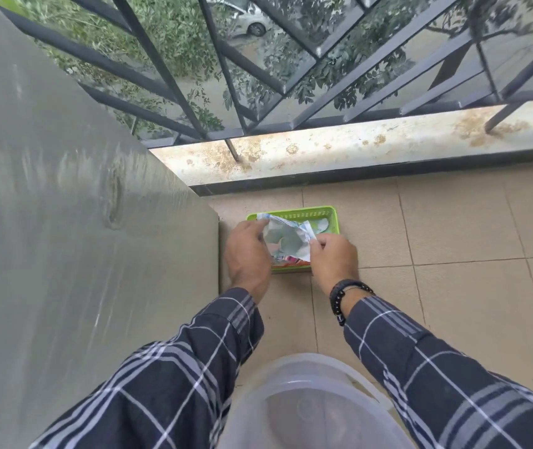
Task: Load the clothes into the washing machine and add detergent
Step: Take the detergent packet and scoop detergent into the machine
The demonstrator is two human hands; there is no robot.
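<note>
A shiny foil detergent packet (286, 241) with a silver inside is held over a small green plastic basket (307, 212) on the tiled floor. My left hand (248, 254) grips the packet's left edge. My right hand (335, 258), with a dark bead bracelet at the wrist, pinches its right edge. More colourful sachets (294, 262) lie in the basket under the packet. The grey top of the washing machine (80, 238) fills the left side. No clothes are in view.
A translucent white plastic tub (310, 403) stands on the floor just below my arms. A stained concrete ledge (356, 144) and dark metal railing (258, 76) close the far side. Beige floor tiles (469, 303) spread to the right.
</note>
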